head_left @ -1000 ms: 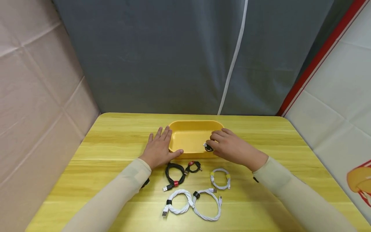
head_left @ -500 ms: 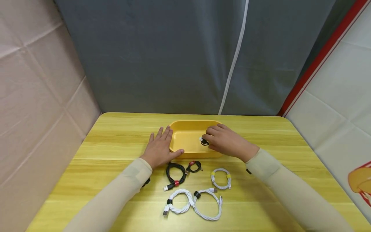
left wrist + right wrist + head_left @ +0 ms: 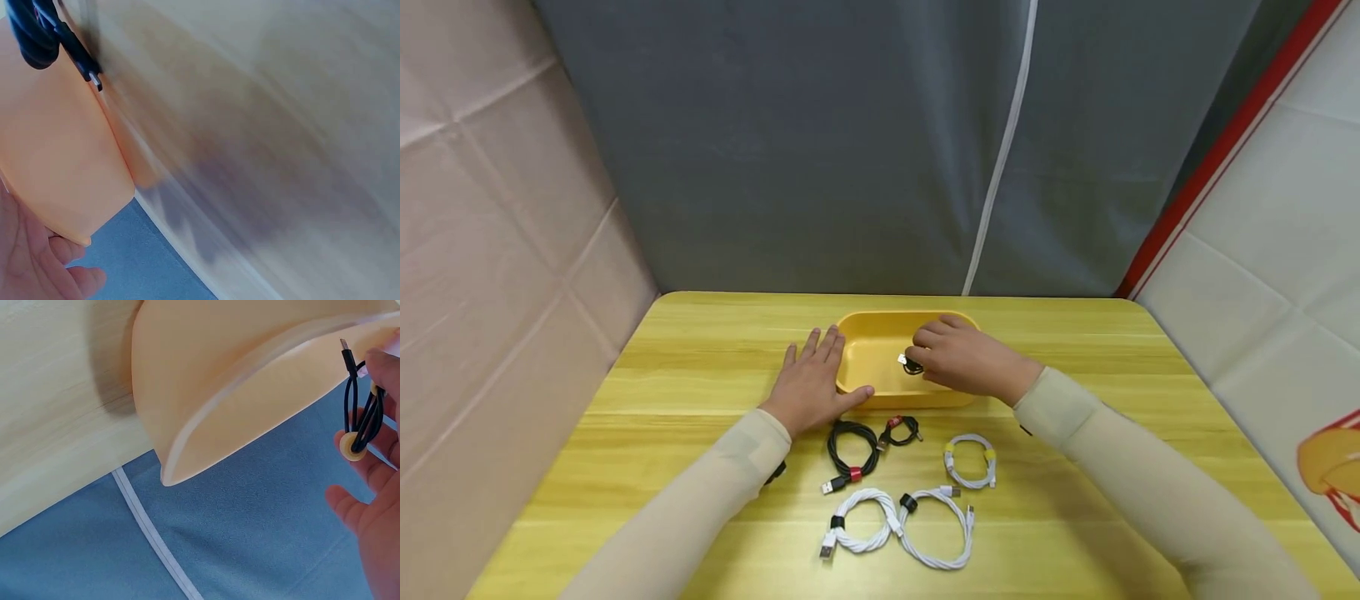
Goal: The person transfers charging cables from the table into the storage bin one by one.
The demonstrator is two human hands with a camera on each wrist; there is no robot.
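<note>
Right hand (image 3: 966,360) over the yellow tub (image 3: 880,329), fingers pinching a small black cable (image 3: 912,365) just above the inside of the tub. Same cable seen from the right wrist (image 3: 362,419), a little loop with a yellow tie, hanging from the fingertips (image 3: 382,365) near the tub's rim (image 3: 250,369). Left hand (image 3: 812,385) flat on the yellow table (image 3: 700,358), fingers straight, thumb touching the near left corner of the tub. Holding nothing.

Five more cables on the table, nearer than the tub. Black cable with a red tie (image 3: 852,452) just near the left hand. Small black and red cable (image 3: 899,431) right beside it. Little white cable with yellow ties (image 3: 972,461) to the right. Two bigger white cables in the nearest row: twisted white cable (image 3: 861,521) on the left, loose white cable (image 3: 938,529) on the right, the two touching. Grey curtain (image 3: 880,142) far behind the table.
</note>
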